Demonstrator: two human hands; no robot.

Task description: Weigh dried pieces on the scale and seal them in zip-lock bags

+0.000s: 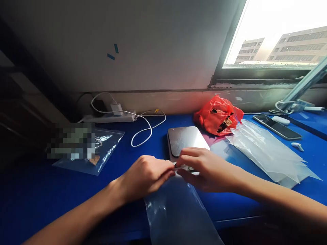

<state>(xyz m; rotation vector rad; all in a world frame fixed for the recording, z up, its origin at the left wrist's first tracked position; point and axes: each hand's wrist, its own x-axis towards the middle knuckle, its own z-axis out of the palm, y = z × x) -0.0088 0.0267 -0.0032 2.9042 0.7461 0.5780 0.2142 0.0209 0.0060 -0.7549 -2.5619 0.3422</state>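
Note:
A clear plastic bag (178, 211) hangs down in front of me over the table's near edge. My left hand (150, 173) is closed in a pinch on the bag's top edge. Right beside it, my right hand (204, 168) has its fingers bent onto the same edge; a small dark bit shows between the two hands, too small to name. Just behind the hands stands a digital kitchen scale (187, 137) with a silver plate. Its display is partly covered by my right hand.
A red plastic bag (217, 115) with brown pieces stands behind the scale. Flat clear bags (268, 153), a phone (277, 127) and an earbud (297, 147) lie right. Left are a filled clear bag (109, 149), a power strip (102, 118) and a white cable (150, 127).

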